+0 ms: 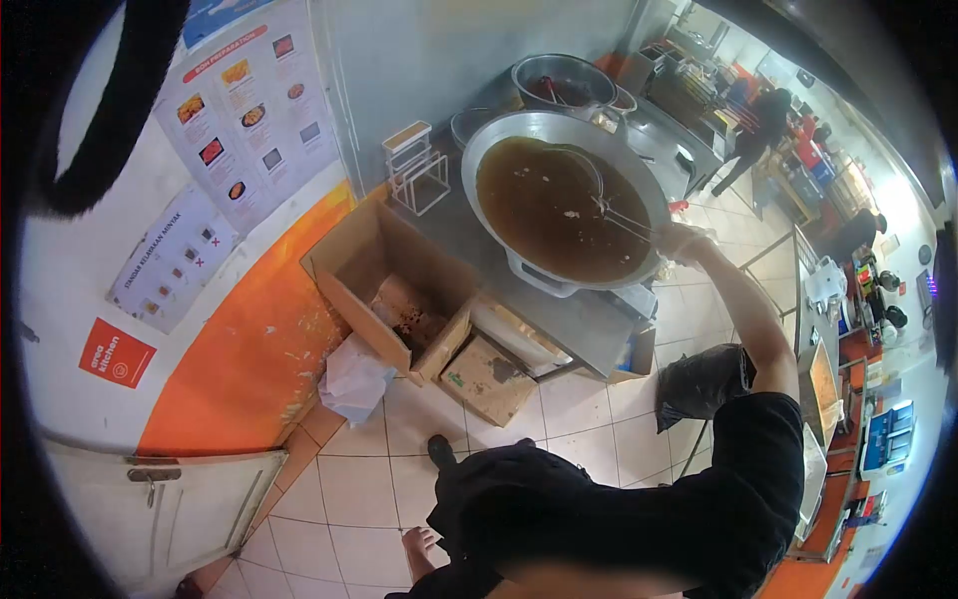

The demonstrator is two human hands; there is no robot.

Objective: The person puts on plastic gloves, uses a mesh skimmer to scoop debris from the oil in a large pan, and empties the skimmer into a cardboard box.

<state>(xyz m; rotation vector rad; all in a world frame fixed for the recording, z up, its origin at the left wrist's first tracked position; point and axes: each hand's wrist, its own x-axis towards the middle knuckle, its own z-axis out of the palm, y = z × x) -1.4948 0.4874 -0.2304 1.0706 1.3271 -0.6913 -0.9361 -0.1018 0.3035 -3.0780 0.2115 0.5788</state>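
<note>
A wide metal wok [482, 228] full of brown liquid stands on the steel counter. My right hand [683, 243] reaches over the wok's right rim, its fingers wrapped round the handle of a wire skimmer [627, 222]. The skimmer's head lies in the liquid, where only part of its curved rim shows. A few pale bits float near it. Low in the view, my left hand [419, 541] hangs beside my body above the tiled floor. Its fingers are loosely apart, and nothing shows in them.
An open cardboard box [339, 262] and a flattened carton [487, 381] sit left of the counter [559, 334]. Behind the wok are a large metal bowl [564, 68] and a white wire rack [419, 180]. A black bag [704, 384] is under my right arm. A person [766, 125] stands farther back.
</note>
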